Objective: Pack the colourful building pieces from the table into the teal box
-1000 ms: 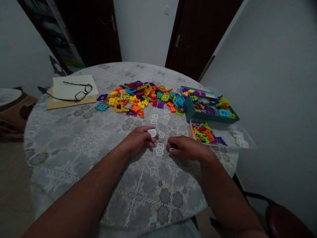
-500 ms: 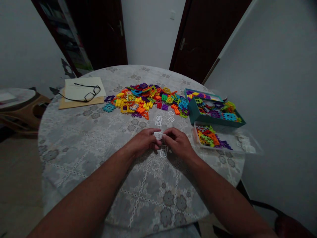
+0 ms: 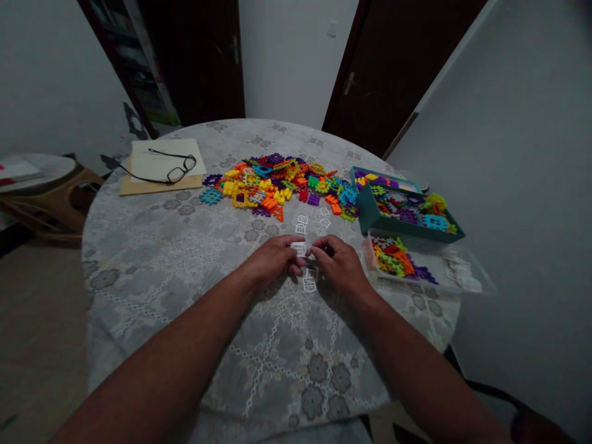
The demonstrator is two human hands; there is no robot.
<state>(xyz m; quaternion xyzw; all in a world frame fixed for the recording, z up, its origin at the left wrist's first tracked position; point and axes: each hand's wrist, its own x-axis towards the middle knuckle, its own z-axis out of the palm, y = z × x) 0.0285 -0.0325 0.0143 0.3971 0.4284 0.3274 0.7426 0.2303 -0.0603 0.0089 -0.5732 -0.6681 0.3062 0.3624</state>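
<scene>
A small white plastic window piece (image 3: 299, 248) with a lattice is held between the thumb and fingers of my left hand (image 3: 272, 259). My right hand (image 3: 338, 262) has its thumb and index finger pinched together at the right edge of this piece, with the fingertips partly covering it. Below the hands, two more white window pieces (image 3: 309, 284) lie on the tablecloth, partly overlapping. Beyond the fingers lie two lattice window pieces (image 3: 301, 229), and right of those are two thin white frames (image 3: 325, 222).
A heap of colourful plastic building pieces (image 3: 277, 182) spreads across the table's far middle. At right stand a teal box (image 3: 411, 226) and a clear plastic tray (image 3: 439, 282) holding more pieces. Eyeglasses (image 3: 176, 175) rest on papers (image 3: 198, 161) at left. A patterned cloth (image 3: 152, 277) covers the round table.
The white window piece has turned so its lattice face shows more fully. My right fingertips have shifted slightly toward its right edge. The whole view has swung a little left.
</scene>
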